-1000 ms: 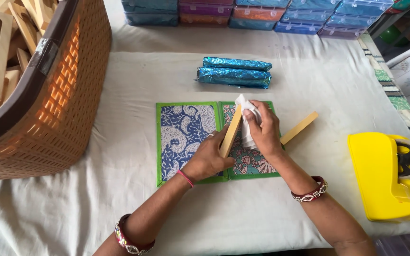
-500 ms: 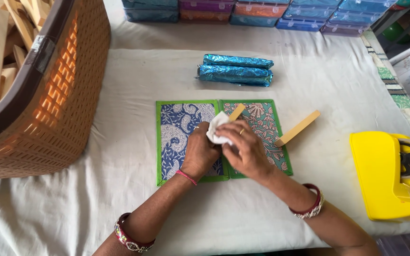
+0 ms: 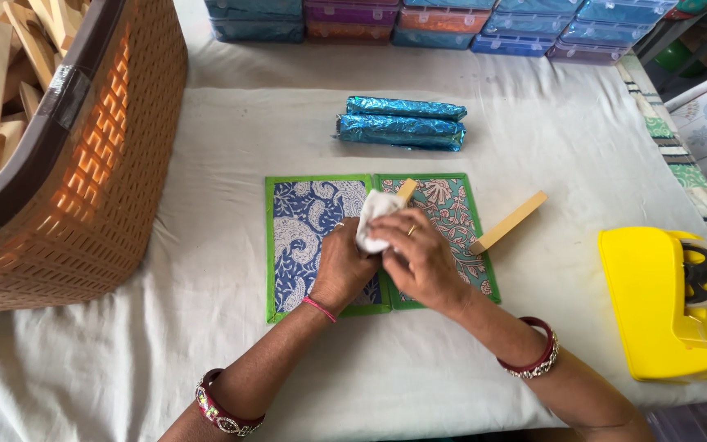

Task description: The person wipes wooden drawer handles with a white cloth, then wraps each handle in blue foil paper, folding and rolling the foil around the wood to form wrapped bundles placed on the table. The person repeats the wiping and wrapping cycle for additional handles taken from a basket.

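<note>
Wiping away over the printed fabric panel (image 3: 321,241), the right hand (image 3: 423,262) was bunched around a white cloth (image 3: 374,217), rubbing a wooden stick (image 3: 405,191) that the left hand (image 3: 344,266) seemed to pinch, though the grip was mostly hidden. That stick could have slipped free mid-stroke. Pressing sideways risked rucking the panel, or nudging the second stick (image 3: 509,222) nearby.

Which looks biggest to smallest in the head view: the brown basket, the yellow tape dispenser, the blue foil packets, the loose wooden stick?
1. Brown basket, though nearness to the camera and cropping inflate it.
2. Yellow tape dispenser.
3. Blue foil packets.
4. Loose wooden stick.
</note>
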